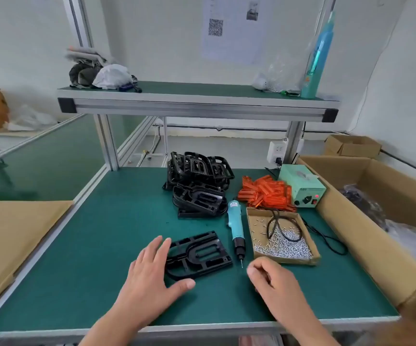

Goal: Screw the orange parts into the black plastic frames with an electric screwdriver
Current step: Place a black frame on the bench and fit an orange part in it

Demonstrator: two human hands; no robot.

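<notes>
The left hand (152, 273) hides one end of the black frame (223, 260).

Bright even light, warped blurry edges

Open brown cardboard box (351, 245) right of the right hand (274, 280); flat brown cardboard sheet (14, 240) left of the left hand (152, 273); tall turquoise plastic bottle (318, 61) on the shelf (197, 106) beyond both.
</notes>
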